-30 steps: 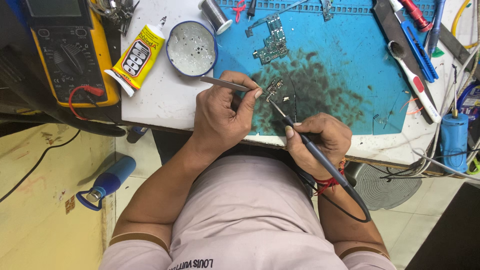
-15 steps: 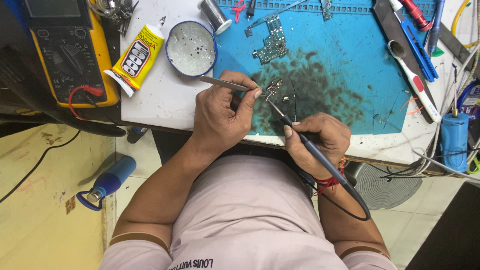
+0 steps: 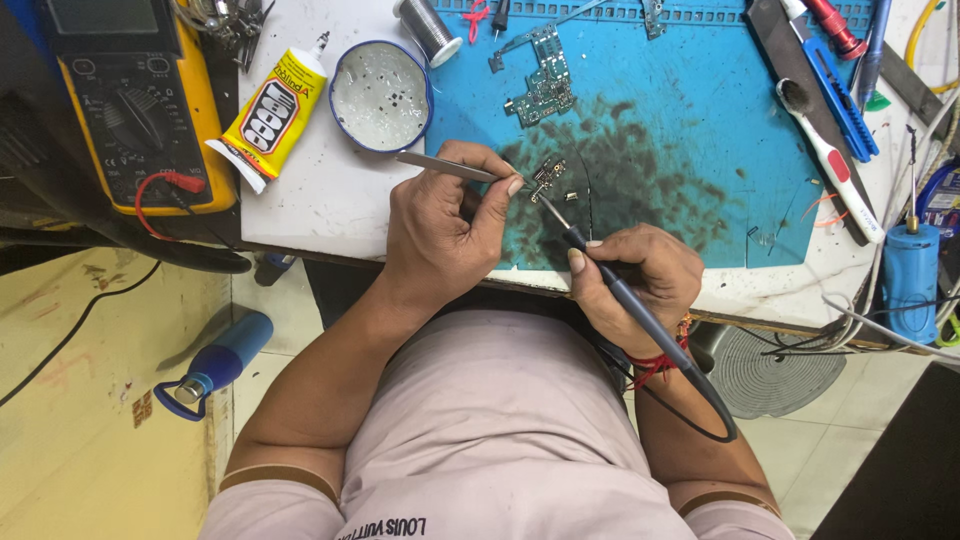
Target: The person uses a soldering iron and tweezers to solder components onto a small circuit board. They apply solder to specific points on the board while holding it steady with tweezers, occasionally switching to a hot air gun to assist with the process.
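The left hand (image 3: 440,225) is pinching a pair of slim metal tweezers (image 3: 450,168) between thumb and forefinger, fingers closed around them, with the tips pointing right toward a small gold-coloured circuit part (image 3: 546,178). Whether the tweezer tips are touching that part cannot be told. The right hand (image 3: 640,280) is wrapping closed around a dark pen-shaped soldering iron (image 3: 640,310), and its thin tip is reaching up-left to the same part. The small part is lying on the blue work mat (image 3: 690,130), inside a patch of dark smudges, just between the two hands. A larger green circuit board (image 3: 545,85) is lying farther up the mat. A round blue-rimmed tin (image 3: 381,97) and a yellow glue tube (image 3: 270,115) are lying left of the mat on the white tabletop (image 3: 310,200). A yellow multimeter (image 3: 130,110) is sitting at the far left.
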